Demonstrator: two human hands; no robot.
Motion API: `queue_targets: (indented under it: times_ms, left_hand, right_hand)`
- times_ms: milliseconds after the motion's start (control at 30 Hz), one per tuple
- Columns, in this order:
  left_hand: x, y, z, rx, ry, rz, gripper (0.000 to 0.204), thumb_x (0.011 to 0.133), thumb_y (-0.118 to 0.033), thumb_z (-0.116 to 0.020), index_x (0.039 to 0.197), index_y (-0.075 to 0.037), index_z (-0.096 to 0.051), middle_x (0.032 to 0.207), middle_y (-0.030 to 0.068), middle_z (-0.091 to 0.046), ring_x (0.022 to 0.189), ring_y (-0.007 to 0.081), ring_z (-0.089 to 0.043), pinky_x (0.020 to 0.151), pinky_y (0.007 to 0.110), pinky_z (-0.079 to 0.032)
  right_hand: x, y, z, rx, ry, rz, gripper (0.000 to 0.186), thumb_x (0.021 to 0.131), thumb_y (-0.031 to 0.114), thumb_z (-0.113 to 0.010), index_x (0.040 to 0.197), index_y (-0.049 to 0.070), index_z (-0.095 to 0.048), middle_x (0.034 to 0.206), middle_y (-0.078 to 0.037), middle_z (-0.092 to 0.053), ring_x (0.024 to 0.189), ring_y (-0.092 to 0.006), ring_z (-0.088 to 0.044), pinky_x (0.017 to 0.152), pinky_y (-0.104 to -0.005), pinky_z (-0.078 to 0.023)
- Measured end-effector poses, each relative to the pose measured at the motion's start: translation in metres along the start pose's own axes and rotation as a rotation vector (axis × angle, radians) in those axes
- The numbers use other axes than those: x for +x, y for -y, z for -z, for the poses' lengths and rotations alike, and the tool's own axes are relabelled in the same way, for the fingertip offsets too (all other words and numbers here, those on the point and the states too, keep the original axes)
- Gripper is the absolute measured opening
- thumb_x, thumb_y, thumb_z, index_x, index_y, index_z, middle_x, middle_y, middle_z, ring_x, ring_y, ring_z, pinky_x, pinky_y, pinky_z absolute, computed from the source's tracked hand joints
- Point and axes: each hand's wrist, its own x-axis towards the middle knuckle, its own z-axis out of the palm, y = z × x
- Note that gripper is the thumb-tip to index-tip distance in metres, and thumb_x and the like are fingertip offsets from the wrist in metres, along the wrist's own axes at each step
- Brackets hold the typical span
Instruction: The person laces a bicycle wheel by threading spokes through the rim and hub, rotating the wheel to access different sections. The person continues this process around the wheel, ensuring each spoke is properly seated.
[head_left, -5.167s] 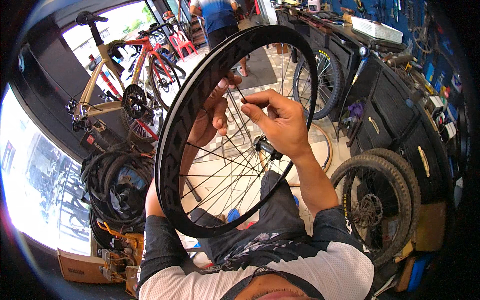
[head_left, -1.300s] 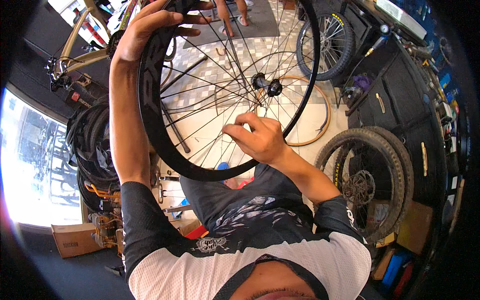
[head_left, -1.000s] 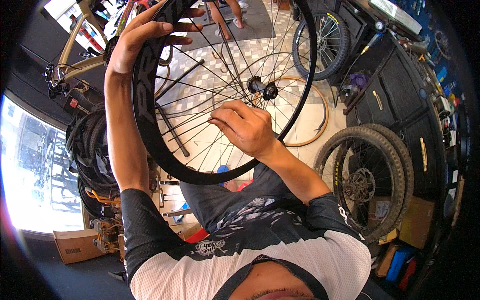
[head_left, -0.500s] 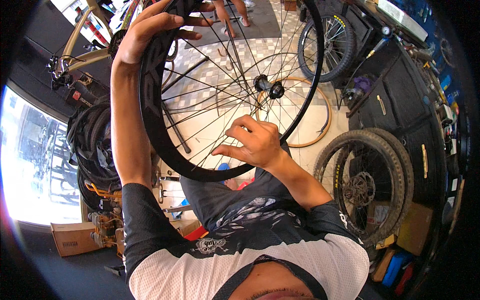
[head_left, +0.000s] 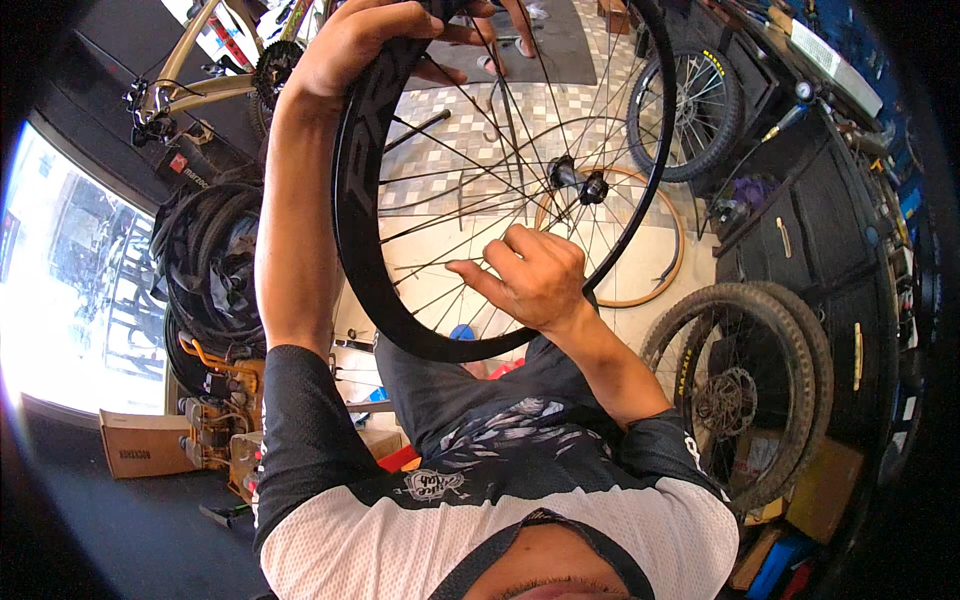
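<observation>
A black bicycle wheel (head_left: 360,230) with a deep, tyreless rim stands tilted in front of me, above my lap. At its upper left, my left hand (head_left: 385,40) is closed around the rim, its fingertips reaching over to the spoke side. My right hand (head_left: 535,275) is inside the lower part of the wheel, fingers curled and thumb stretched left. A thin spoke (head_left: 420,266) runs from the thumb toward the rim; the curled fingers hide where it is gripped. Toward the right of the wheel shows the black hub (head_left: 575,180), with spokes fanning out from it.
Knobbly-tyred wheels (head_left: 760,390) lean at the right by black drawers (head_left: 800,270). A tan-rimmed hoop (head_left: 650,290) lies on the floor beyond. Tyres (head_left: 215,250) hang at the left under a gold bicycle frame (head_left: 185,90). Another person's feet (head_left: 490,65) show ahead.
The wheel and both hands have shifted right in view, along with the surroundings. My right fingers have curled in more, and the spoke at the thumb now lies nearly level instead of slanting.
</observation>
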Motion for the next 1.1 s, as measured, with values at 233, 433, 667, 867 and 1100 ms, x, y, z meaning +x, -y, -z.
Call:
queue_targets:
  times_ms: [233, 433, 667, 867, 1100]
  left_hand:
    - [-0.002, -0.004, -0.009, -0.011, -0.042, 0.006, 0.069, 0.087, -0.001, -0.052, 0.154, 0.011, -0.042, 0.13, 0.0209, -0.069, 0.117, 0.0314, -0.072, 0.081, 0.043, -0.068]
    - [0.0, -0.004, -0.012, -0.028, -0.027, -0.004, 0.064, 0.088, -0.003, -0.053, 0.15, 0.01, -0.047, 0.13, 0.0197, -0.069, 0.119, 0.0288, -0.07, 0.082, 0.043, -0.068]
    - [0.001, -0.005, -0.016, -0.021, -0.044, -0.02, 0.065, 0.09, -0.002, -0.053, 0.154, 0.008, -0.045, 0.131, 0.0186, -0.069, 0.12, 0.0298, -0.069, 0.082, 0.044, -0.068]
    - [-0.002, -0.007, -0.009, -0.011, -0.032, -0.005, 0.073, 0.09, -0.003, -0.052, 0.16, 0.007, -0.035, 0.134, 0.0217, -0.065, 0.124, 0.034, -0.067, 0.086, 0.05, -0.066]
    - [-0.005, -0.013, -0.027, 0.014, 0.005, -0.026, 0.08, 0.089, -0.014, -0.056, 0.163, 0.006, -0.033, 0.145, 0.0244, -0.06, 0.133, 0.0374, -0.061, 0.092, 0.052, -0.063]
  right_hand:
    - [0.009, 0.0, -0.003, -0.058, -0.005, -0.008, 0.045, 0.089, 0.045, -0.083, 0.066, 0.014, -0.061, 0.064, -0.002, -0.049, 0.047, -0.0204, -0.054, 0.044, -0.0349, -0.041]
    - [0.012, 0.003, -0.017, -0.019, 0.035, -0.1, 0.031, 0.089, 0.036, -0.085, 0.078, 0.012, -0.07, 0.07, -0.002, -0.061, 0.053, -0.02, -0.061, 0.049, -0.0341, -0.046]
    - [0.003, -0.009, -0.019, 0.042, 0.112, -0.191, 0.018, 0.097, 0.031, -0.076, 0.094, 0.014, -0.075, 0.089, -0.002, -0.074, 0.063, -0.0239, -0.072, 0.053, -0.0347, -0.056]
    - [-0.009, -0.011, 0.005, 0.187, -0.063, -0.173, 0.012, 0.09, 0.022, -0.083, 0.097, 0.013, -0.079, 0.097, -0.005, -0.078, 0.068, -0.0231, -0.075, 0.058, -0.0333, -0.059]
    - [0.032, -0.141, 0.054, -0.012, -0.279, -0.559, 0.045, 0.097, 0.044, -0.077, 0.117, 0.003, -0.073, 0.104, -0.018, -0.075, 0.098, -0.0328, -0.072, 0.087, -0.0417, -0.055]
